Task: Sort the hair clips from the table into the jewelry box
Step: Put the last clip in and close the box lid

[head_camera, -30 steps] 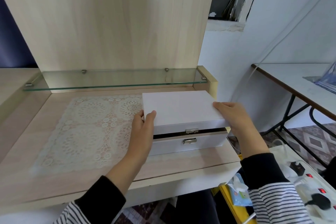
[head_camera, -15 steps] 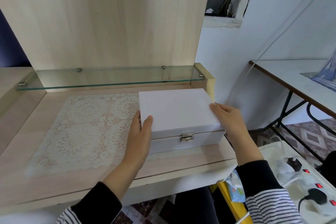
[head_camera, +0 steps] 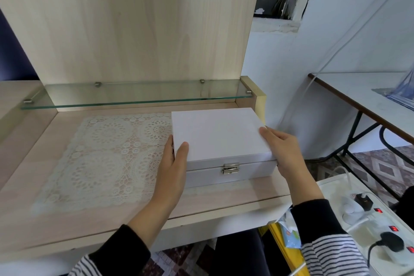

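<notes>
A white jewelry box [head_camera: 215, 134] with a silver clasp [head_camera: 230, 168] sits at the right end of the wooden table [head_camera: 94, 219], its lid down. My left hand [head_camera: 171, 170] presses against the box's left side with the thumb on the lid's corner. My right hand [head_camera: 284, 152] holds the box's right front corner, fingers on the lid edge. No hair clips show on the table.
A white lace mat [head_camera: 100, 159] covers the table's middle. A glass shelf [head_camera: 134, 96] runs along the back panel. To the right stand a second table [head_camera: 358, 96] and a power strip [head_camera: 380, 231] with plugs, lower down.
The lid was slightly raised with a dark gap a second ago; now it lies flat and the clasp halves meet. Both hands stay on the box's sides.
</notes>
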A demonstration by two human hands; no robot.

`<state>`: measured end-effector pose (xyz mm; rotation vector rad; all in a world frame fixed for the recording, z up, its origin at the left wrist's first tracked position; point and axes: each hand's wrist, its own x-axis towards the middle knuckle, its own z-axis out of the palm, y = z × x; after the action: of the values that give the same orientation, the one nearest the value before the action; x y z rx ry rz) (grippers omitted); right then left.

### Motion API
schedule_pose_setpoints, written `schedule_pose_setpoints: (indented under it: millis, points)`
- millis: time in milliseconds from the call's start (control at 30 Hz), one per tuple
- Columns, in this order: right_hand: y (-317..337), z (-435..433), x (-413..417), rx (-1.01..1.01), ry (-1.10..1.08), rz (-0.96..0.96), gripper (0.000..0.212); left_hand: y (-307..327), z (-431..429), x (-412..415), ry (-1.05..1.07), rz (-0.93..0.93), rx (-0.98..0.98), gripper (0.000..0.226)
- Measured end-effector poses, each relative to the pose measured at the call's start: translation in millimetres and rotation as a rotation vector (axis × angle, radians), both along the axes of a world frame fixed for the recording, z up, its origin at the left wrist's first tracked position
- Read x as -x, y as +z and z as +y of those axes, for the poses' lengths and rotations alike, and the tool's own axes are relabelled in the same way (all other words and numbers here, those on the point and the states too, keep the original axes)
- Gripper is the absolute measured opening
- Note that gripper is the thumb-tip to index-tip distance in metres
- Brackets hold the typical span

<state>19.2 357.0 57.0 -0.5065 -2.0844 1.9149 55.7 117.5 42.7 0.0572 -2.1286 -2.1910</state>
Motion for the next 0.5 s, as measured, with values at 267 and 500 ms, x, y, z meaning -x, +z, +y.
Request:
schedule_pose_setpoints:
  millis: [267,500]
  points:
    - [-5.1,-0.2,1.3,0.010,-0.009,0.014,0.031,-7.2,-1.1,0.7,-0.003,0.025,0.003,0.044]
    - [-4.3,1.6,1.1,0.015,0.015,0.034,0.029,-9.8,-1.3,1.2,-0.025,0.043,0.002,0.043]
